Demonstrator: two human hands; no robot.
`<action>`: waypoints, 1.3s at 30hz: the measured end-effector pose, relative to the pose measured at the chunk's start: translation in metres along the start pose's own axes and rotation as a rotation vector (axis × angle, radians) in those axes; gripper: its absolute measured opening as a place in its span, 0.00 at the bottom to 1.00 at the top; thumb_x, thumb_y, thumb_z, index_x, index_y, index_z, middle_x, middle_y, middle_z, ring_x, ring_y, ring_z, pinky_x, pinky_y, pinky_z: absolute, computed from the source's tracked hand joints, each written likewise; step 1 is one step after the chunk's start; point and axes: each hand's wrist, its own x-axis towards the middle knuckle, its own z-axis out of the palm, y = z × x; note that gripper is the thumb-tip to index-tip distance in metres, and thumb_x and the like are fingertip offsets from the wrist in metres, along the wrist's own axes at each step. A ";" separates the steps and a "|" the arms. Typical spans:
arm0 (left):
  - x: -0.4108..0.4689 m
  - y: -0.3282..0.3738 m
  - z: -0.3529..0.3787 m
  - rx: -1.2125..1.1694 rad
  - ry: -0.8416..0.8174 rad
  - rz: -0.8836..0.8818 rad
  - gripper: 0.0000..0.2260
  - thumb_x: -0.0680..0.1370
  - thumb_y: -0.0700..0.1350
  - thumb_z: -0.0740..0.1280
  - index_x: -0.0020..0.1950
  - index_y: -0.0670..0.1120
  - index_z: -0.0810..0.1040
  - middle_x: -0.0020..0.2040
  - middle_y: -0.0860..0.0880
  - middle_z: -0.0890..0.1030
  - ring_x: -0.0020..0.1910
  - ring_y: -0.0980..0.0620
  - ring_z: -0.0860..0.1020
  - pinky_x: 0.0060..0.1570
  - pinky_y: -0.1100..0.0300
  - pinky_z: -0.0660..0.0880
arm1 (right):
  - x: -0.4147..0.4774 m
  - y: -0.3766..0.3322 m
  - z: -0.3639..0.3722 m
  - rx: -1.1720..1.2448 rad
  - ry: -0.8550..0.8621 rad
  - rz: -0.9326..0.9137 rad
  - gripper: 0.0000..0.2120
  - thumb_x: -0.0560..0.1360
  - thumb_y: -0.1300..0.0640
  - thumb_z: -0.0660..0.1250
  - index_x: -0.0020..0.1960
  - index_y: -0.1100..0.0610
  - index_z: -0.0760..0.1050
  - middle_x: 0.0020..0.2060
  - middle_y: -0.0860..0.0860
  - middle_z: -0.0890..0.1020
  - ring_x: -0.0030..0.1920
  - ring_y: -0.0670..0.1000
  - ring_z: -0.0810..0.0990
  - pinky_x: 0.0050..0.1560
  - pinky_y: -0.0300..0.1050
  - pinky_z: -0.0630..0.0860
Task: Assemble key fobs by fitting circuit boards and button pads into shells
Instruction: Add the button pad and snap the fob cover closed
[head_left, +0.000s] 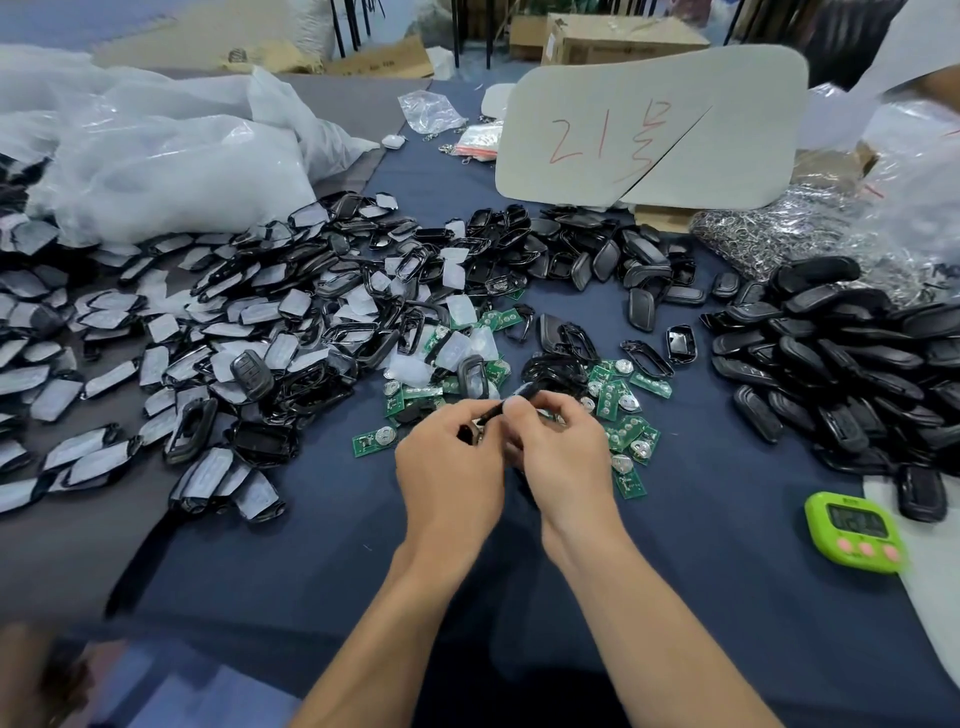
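On the cluttered blue surface (727, 545), left hand (449, 467) and right hand (563, 457) grip one black shell (493, 410), seemingly mid-fitting; next needs pressing parts home.

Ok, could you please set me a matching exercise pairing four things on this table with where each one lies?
Things:
1. green timer
2. circuit boards
3. white card with red writing
4. film-covered shells

Places:
A. left side, in a wide heap
B. middle, loosely scattered
C. near right
D. far side, propped upright

Pairs: 1-C, 2-B, 3-D, 4-A.
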 end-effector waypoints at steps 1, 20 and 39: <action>-0.002 -0.001 0.001 0.021 -0.016 0.020 0.05 0.76 0.48 0.73 0.48 0.57 0.88 0.37 0.58 0.82 0.36 0.61 0.76 0.40 0.63 0.73 | 0.000 0.000 0.002 -0.011 -0.008 0.006 0.10 0.69 0.49 0.74 0.49 0.48 0.79 0.39 0.49 0.87 0.41 0.51 0.84 0.55 0.61 0.81; 0.025 -0.005 -0.014 -0.637 -0.222 -0.440 0.20 0.73 0.41 0.60 0.57 0.48 0.87 0.32 0.54 0.73 0.31 0.56 0.67 0.34 0.61 0.66 | 0.021 -0.001 -0.043 0.529 -0.335 0.408 0.10 0.83 0.65 0.60 0.60 0.63 0.77 0.54 0.59 0.86 0.47 0.53 0.87 0.56 0.48 0.81; 0.032 -0.012 -0.017 -0.192 -0.300 -0.223 0.10 0.70 0.43 0.79 0.49 0.55 0.89 0.30 0.55 0.80 0.25 0.55 0.71 0.27 0.62 0.72 | 0.012 0.000 -0.034 0.188 -0.340 0.253 0.12 0.83 0.67 0.62 0.54 0.58 0.83 0.47 0.51 0.89 0.46 0.46 0.88 0.49 0.46 0.85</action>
